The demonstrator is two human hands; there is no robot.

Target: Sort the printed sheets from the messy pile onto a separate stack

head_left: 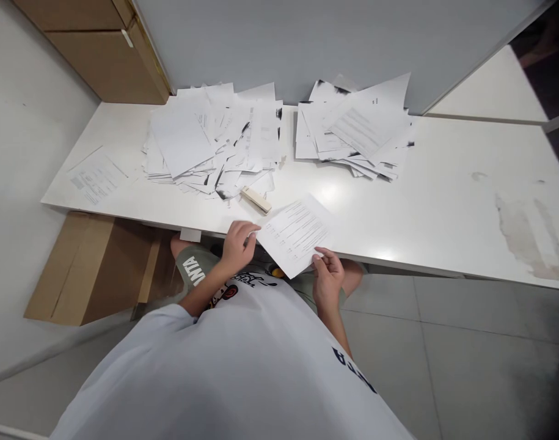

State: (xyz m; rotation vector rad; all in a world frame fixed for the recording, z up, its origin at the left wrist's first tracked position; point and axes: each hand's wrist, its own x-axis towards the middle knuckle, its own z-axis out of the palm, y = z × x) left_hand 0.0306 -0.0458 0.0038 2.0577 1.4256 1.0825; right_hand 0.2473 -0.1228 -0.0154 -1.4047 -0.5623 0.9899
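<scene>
A printed sheet of paper is held at a slant over the table's front edge, its text side up. My right hand pinches the sheet's lower right edge between thumb and fingers. At the left corner of the same sheet, my left hand is closed with bent fingers on the paper's edge. Just beyond the sheet, a cream stapler lies on the table, touched by neither hand. Whether the sheet is one leaf or several cannot be made out.
Behind the stapler is a large messy paper pile. A second pile lies to its right, against the grey partition. One loose sheet rests at the left of the white table. Cardboard boxes stand below and behind.
</scene>
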